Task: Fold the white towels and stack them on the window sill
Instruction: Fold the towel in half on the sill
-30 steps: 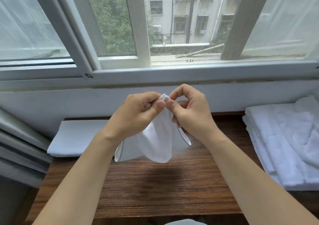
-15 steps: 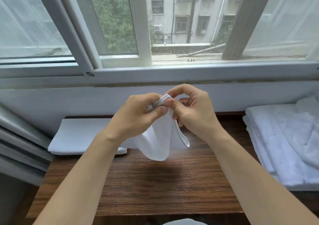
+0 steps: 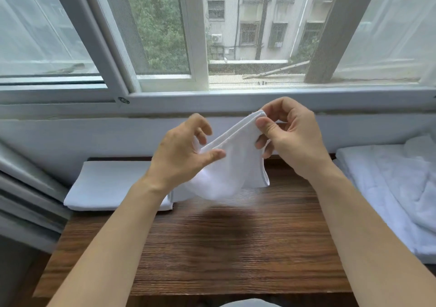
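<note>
A small white towel (image 3: 232, 165) hangs in the air above the wooden sill (image 3: 236, 247), doubled over. My right hand (image 3: 290, 139) pinches its upper corner between thumb and forefinger. My left hand (image 3: 184, 153) is lower and to the left, thumb on the front of the cloth and fingers curled loosely behind its edge. A folded white towel (image 3: 113, 184) lies flat at the back left of the sill. A pile of unfolded white towels (image 3: 389, 188) lies at the right.
The window frame (image 3: 212, 101) and a white wall strip run just behind my hands. Grey slats (image 3: 28, 188) angle in at the left edge. Bare dark wood lies under and in front of the hanging towel.
My hands were pinched together at the towel's top corners. Now they have drawn apart: the right hand rose to the right with the corner, the left slid down-left along the edge.
</note>
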Available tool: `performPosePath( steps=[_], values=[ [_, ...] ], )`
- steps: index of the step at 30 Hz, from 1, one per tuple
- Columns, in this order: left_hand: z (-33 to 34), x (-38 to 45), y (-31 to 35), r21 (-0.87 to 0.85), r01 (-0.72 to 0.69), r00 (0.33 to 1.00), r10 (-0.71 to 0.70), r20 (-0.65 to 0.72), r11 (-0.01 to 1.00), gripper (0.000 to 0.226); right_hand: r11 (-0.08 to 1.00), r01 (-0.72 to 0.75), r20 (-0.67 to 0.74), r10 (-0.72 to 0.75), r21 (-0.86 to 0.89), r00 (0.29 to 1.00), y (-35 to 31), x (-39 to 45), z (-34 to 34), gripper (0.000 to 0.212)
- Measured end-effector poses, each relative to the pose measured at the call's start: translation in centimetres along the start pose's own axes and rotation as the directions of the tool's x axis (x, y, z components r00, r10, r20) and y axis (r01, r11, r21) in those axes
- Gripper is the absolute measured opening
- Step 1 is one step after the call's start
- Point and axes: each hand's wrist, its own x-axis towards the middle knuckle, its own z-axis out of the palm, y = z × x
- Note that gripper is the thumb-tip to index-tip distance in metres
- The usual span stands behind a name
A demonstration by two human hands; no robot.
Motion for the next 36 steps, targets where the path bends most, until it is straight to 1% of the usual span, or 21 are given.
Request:
performPosePath(
  steps=[2, 4, 6, 8, 9, 11, 12, 13, 16, 17, 19, 21, 23, 24, 26, 27, 28, 30, 33, 36],
  values=[
    [-0.1, 0.2, -0.6, 0.012, 0.007, 1.000, -0.007, -0.004, 1.000, 0.035, 0.999, 0.019, -0.036, -0.020, -0.045, 0.999, -0.2, 0.6, -1.2, 0.015],
    [-0.5, 0.2, -1.9, 0.000, 0.055, 0.998, -0.055, -0.038, 0.999, 0.032, 0.995, 0.020, -0.111, -0.031, -0.102, 0.993, -0.2, 1.3, -2.8, 0.018],
    [-1.3, 0.1, -3.5, -0.072, 0.140, 0.987, -0.145, -0.073, 0.988, 0.041, 0.990, -0.009, -0.181, -0.017, -0.141, 0.983, 0.1, 1.7, -4.7, 0.018],
    [-2.1, 0.0, -4.7, -0.211, 0.197, 0.974, -0.216, -0.070, 0.957, 0.051, 0.989, -0.033, -0.209, 0.002, -0.141, 0.978, 0.5, 1.9, -6.0, 0.019],
    [-2.4, 0.0, -5.0, -0.265, 0.210, 0.971, -0.232, -0.052, 0.941, 0.056, 0.989, -0.042, -0.212, 0.011, -0.139, 0.977, 0.9, 1.9, -6.3, 0.019],
    [-2.7, 0.1, -5.4, -0.317, 0.245, 0.967, -0.255, 0.010, 0.916, 0.065, 0.989, -0.061, -0.210, 0.031, -0.137, 0.977, 1.5, 1.8, -6.5, 0.014],
    [-2.8, 0.0, -5.5, -0.318, 0.265, 0.963, -0.264, 0.048, 0.910, 0.063, 0.989, -0.073, -0.212, 0.043, -0.132, 0.976, 1.8, 1.7, -6.5, 0.011],
    [-2.8, 0.0, -5.5, -0.317, 0.280, 0.960, -0.266, 0.088, 0.906, 0.054, 0.988, -0.086, -0.220, 0.057, -0.125, 0.974, 2.0, 1.7, -6.6, 0.007],
    [-2.8, -0.4, -6.1, -0.283, 0.296, 0.948, -0.244, 0.204, 0.912, 0.013, 0.985, -0.124, -0.248, 0.091, -0.121, 0.965, 2.8, 1.4, -7.6, 0.006],
    [-2.8, -0.7, -6.3, -0.258, 0.302, 0.939, -0.241, 0.244, 0.918, 0.010, 0.983, -0.134, -0.246, 0.100, -0.123, 0.964, 3.1, 1.3, -8.0, 0.010],
    [-2.4, -1.1, -7.0, -0.200, 0.320, 0.923, -0.257, 0.285, 0.926, 0.015, 0.979, -0.157, -0.222, 0.125, -0.132, 0.967, 3.7, 1.2, -8.5, 0.016],
    [-1.8, -1.1, -7.3, -0.187, 0.348, 0.920, -0.297, 0.256, 0.919, 0.013, 0.976, -0.184, -0.198, 0.158, -0.119, 0.967, 4.3, 1.0, -8.9, 0.017],
    [-0.9, -0.6, -7.4, -0.231, 0.389, 0.916, -0.348, 0.199, 0.892, 0.014, 0.974, -0.213, -0.169, 0.197, -0.083, 0.966, 5.0, 0.9, -9.1, 0.012],
    [-0.4, -0.2, -7.4, -0.292, 0.418, 0.907, -0.380, 0.181, 0.860, 0.014, 0.970, -0.234, -0.143, 0.223, -0.064, 0.964, 5.3, 0.9, -9.1, 0.011],
    [0.6, 0.6, -7.6, -0.461, 0.462, 0.884, -0.431, 0.179, 0.758, 0.011, 0.959, -0.280, -0.091, 0.276, -0.039, 0.957, 6.1, 1.1, -9.2, 0.013],
    [1.0, 1.1, -7.7, -0.523, 0.468, 0.877, -0.446, 0.176, 0.713, 0.009, 0.954, -0.298, -0.072, 0.295, -0.032, 0.953, 6.5, 1.4, -9.2, 0.012],
    [1.3, 1.5, -7.8, -0.554, 0.464, 0.876, -0.453, 0.168, 0.692, 0.007, 0.951, -0.309, -0.058, 0.307, -0.024, 0.950, 6.8, 1.7, -9.2, 0.009],
    [1.4, 2.3, -7.9, -0.570, 0.435, 0.887, -0.439, 0.141, 0.697, 0.003, 0.953, -0.302, -0.051, 0.301, -0.003, 0.952, 7.1, 2.5, -9.2, 0.006],
    [0.9, 3.4, -7.5, -0.544, 0.363, 0.919, -0.386, 0.076, 0.757, 0.004, 0.969, -0.241, -0.099, 0.246, 0.057, 0.964, 7.2, 3.8, -9.4, 0.008],
    [0.1, 3.8, -6.8, -0.513, 0.266, 0.950, -0.312, -0.003, 0.816, 0.016, 0.984, -0.156, -0.127, 0.165, 0.082, 0.978, 6.5, 4.1, -9.7, 0.008]
  ],
)
